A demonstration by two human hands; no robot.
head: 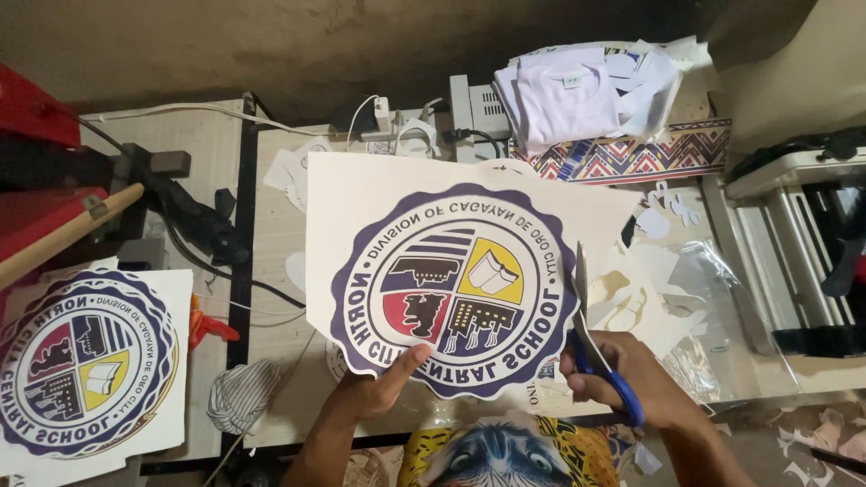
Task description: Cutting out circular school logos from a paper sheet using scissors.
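Over the table, left hand fingers pinching round printed sheet, right hand fingers gripping scissors

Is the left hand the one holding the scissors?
No: the blue-handled scissors sit in the right hand, while the left hand grips the bottom edge of the white sheet with a round purple-rimmed emblem.

The left hand hides its fingers behind the large printed sheet, showing only the thumb at the lower centre of the frame. The right hand covers most of the blue handles of the scissors. At lower left, a second printed sheet is cut off by the frame's left and bottom edges. The sheet also hides much of the table beneath it. At upper left, a red object runs off the frame's edge.
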